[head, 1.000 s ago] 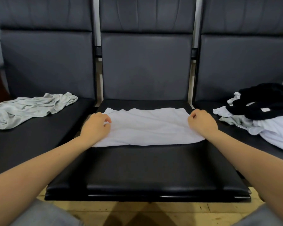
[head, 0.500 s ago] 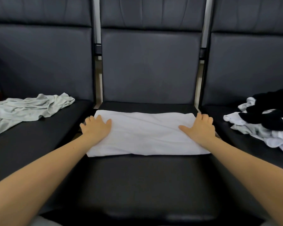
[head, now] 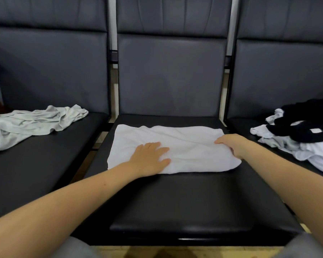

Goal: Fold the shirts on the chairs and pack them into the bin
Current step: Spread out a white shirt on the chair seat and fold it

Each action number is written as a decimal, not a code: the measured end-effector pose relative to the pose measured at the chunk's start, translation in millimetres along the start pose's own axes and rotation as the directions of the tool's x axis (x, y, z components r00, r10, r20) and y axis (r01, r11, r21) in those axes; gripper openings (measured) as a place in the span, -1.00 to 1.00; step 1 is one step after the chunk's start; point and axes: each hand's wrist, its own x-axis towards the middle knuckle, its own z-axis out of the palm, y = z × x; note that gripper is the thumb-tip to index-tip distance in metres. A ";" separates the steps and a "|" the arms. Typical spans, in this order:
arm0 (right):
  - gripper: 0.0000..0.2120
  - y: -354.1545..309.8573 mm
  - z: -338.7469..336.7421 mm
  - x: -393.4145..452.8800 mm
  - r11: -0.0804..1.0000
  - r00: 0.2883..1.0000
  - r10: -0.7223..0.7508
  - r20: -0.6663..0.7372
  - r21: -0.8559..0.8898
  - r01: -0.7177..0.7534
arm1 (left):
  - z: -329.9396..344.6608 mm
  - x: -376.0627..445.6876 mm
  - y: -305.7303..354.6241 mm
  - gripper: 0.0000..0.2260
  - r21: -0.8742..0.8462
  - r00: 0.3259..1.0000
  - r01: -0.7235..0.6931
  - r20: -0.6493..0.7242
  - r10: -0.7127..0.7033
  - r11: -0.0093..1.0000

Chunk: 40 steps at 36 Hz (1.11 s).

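While the white shirt (head: 175, 148) at centre is half folded, pressed by the flat left hand (head: 149, 159) and pinched by the right hand (head: 231, 144), the grey shirt (head: 32, 123) at left and the pile (head: 296, 138) at right are left unfolded; no bin is seen.

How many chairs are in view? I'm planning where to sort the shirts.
3, in a row: the left chair holds a crumpled grey shirt, the middle chair the white shirt under both hands, the right chair a clothes pile. More may lie beyond the frame.
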 end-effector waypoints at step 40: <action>-0.42 -19.3 84.9 -33.6 0.880 0.922 -0.274 0.273 -0.315 0.355 | -20.3 -6.4 -24.8 -0.83 -0.607 0.886 0.219 -0.204 -0.416 0.764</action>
